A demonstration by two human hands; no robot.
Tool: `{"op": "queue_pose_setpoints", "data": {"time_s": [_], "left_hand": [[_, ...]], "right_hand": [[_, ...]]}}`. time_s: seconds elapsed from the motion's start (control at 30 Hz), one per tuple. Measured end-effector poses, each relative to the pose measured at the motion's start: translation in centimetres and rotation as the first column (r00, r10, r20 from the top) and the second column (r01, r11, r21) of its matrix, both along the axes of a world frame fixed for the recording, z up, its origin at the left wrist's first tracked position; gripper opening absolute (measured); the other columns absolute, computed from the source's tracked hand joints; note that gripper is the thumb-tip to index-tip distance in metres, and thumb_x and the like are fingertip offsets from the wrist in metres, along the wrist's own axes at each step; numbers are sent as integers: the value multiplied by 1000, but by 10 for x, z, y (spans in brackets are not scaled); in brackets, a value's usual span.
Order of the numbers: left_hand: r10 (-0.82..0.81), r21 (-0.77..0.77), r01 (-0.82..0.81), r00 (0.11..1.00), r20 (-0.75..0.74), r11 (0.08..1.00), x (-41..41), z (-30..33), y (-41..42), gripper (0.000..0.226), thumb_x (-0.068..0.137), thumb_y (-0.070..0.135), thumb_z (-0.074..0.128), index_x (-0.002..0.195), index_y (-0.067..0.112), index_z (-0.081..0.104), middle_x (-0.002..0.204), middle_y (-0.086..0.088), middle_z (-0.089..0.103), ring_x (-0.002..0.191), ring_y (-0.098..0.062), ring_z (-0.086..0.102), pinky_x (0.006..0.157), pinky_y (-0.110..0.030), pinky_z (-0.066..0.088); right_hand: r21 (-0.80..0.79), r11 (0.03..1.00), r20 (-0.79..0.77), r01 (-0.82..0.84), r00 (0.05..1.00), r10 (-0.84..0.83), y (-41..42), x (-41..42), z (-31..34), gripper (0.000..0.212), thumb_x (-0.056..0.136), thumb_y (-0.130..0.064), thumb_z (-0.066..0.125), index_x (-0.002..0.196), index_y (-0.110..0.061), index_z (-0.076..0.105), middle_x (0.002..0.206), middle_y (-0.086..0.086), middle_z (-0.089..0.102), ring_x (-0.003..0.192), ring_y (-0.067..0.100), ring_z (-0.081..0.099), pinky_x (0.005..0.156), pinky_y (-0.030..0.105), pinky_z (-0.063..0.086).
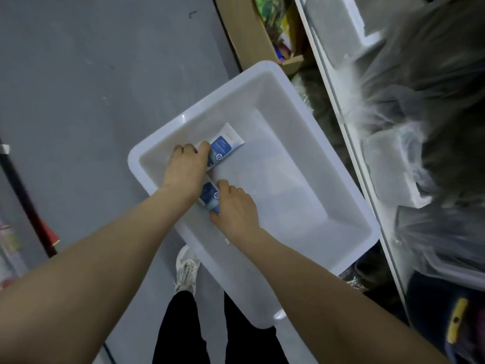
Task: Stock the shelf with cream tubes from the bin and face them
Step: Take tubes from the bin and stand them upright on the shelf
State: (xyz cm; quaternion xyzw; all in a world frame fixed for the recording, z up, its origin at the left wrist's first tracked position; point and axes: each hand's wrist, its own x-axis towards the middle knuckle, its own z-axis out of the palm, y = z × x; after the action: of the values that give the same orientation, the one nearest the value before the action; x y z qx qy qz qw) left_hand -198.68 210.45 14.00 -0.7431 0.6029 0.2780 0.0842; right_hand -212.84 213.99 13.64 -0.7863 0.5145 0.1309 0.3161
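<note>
Head view: your left hand [183, 166] grips the far cream tube [223, 147], right hand [235, 206] grips the near tube [210, 197], both low in the bin [301, 82]. Lift straight up, labels outward.

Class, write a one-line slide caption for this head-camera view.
Left hand and right hand each grip a cream tube inside the white bin.

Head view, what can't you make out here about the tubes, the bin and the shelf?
- Far tube: its near end is hidden under the left hand; label print too small to read.
- Near tube: mostly covered by the right hand and the left wrist.
- Bin: near corner hidden by the right forearm.
- Shelf: blurred, contents unclear, cut off by the right edge.
</note>
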Motion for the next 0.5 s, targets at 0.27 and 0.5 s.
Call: {"op": "queue_pose_setpoints", "data": {"time_s": [0.27,0.5], "left_hand": [[167,123,-150,975,-145,981,-6,22,10,48,83,3,60,125,1,38,122,-23,36,93,-42,51,78,-44,43],[305,168,-263,897,-320,950,-28,107,32,37,83,3,54,116,3,39,107,-14,49,85,-33,53,71,-34,39]], "right_hand": [[19,993,-246,115,963,-107,-9,-77,20,34,83,-20,62,112,-11,50,114,10,51,105,27,49,68,28,31],[22,873,-80,487,871,-484,4,-107,103,43,79,-16,59,118,-17,41,82,8,48,82,27,46,58,31,36]]}}
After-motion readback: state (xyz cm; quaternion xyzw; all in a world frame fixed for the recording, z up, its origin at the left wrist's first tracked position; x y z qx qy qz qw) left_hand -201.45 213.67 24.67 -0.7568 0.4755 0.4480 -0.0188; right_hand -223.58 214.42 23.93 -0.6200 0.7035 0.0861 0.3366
